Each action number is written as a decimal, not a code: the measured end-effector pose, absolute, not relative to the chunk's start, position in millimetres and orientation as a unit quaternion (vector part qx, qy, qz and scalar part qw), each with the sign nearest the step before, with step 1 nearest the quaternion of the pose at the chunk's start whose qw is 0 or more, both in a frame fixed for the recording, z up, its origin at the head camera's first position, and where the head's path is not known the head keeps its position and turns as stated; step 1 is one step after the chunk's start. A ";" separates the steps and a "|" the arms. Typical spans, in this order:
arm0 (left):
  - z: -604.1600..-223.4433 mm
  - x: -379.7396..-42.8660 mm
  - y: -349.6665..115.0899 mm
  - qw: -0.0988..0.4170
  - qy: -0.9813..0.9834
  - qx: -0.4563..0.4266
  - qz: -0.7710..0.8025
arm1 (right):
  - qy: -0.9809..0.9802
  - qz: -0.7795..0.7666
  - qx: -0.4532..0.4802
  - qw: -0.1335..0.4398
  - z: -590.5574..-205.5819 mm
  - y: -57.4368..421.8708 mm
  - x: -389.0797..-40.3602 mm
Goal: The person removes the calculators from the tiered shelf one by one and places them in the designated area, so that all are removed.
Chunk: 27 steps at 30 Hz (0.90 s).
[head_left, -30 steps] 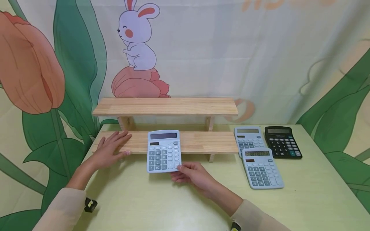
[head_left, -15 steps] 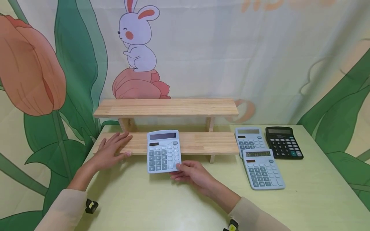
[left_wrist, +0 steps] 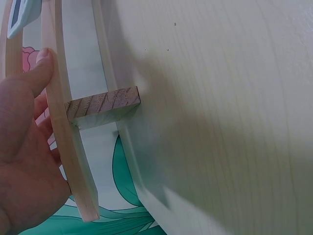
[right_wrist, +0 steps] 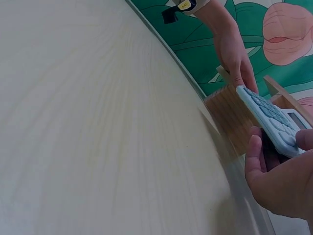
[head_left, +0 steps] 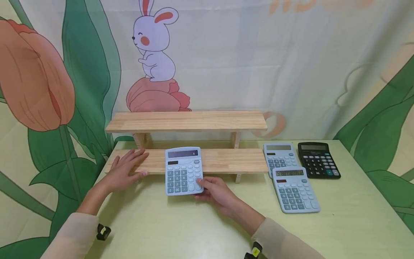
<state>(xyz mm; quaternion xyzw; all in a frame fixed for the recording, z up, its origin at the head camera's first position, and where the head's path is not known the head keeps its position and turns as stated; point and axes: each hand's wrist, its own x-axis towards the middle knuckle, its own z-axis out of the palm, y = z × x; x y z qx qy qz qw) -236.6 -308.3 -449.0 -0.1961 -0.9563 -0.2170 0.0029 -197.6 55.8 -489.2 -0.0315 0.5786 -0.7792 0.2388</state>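
Observation:
My right hand [head_left: 220,196] holds a light blue calculator [head_left: 184,172] by its lower right corner, thumb on the keys and fingers underneath. The calculator is tilted with its face up, in front of the lower board of a wooden two-tier shelf [head_left: 233,160]. In the right wrist view the calculator [right_wrist: 269,120] appears edge-on above the fingers of my right hand [right_wrist: 283,183]. My left hand [head_left: 123,174] rests on the left end of the lower board with its fingers spread. The left wrist view shows the thumb of my left hand [left_wrist: 24,142] against the board's front edge.
To the right on the table [head_left: 349,223] lie a black calculator [head_left: 318,162], a light blue calculator [head_left: 279,154], and another light blue one [head_left: 295,190] overlapping its lower part. The shelf's upper board [head_left: 187,120] stands behind, before a printed cloth [head_left: 226,64].
My right thumb has slid slightly up along the calculator's right edge. The right forearm has shifted a little to the left. My left hand stays in place on the board.

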 end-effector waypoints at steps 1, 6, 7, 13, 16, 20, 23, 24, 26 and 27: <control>-449.1 -236.8 -308.3 0.003 -0.957 -0.196 -0.216 | 0.577 -0.781 -0.031 0.235 -489.6 55.1 -198.0; -449.2 -237.3 -308.1 0.006 -0.957 -0.197 -0.214 | 0.576 -0.787 -0.028 0.219 -488.8 52.3 -200.4; -449.2 -237.2 -307.9 0.006 -0.957 -0.197 -0.214 | 0.576 -0.788 -0.028 0.217 -488.3 52.2 -200.5; -448.7 -237.0 -308.0 0.007 -0.958 -0.196 -0.211 | 0.579 -0.786 -0.052 0.211 -488.7 52.5 -201.4; -447.3 -237.8 -308.0 0.007 -0.958 -0.196 -0.210 | 0.583 -0.783 -0.073 0.204 -487.5 53.0 -201.7; -447.3 -237.8 -308.3 0.013 -0.958 -0.198 -0.208 | 0.591 -0.777 -0.084 0.200 -484.4 52.7 -201.3; -449.7 -236.9 -308.3 0.017 -0.958 -0.201 -0.206 | 0.598 -0.771 -0.086 0.200 -481.7 53.1 -200.0; -450.7 -236.5 -308.2 0.018 -0.958 -0.202 -0.205 | 0.600 -0.769 -0.086 0.201 -481.1 53.4 -199.6; -451.5 -236.7 -308.2 0.021 -0.958 -0.202 -0.203 | 0.604 -0.766 -0.089 0.202 -478.1 53.9 -199.0; -451.7 -236.8 -308.0 0.022 -0.958 -0.202 -0.204 | 0.604 -0.765 -0.092 0.203 -476.5 54.4 -198.8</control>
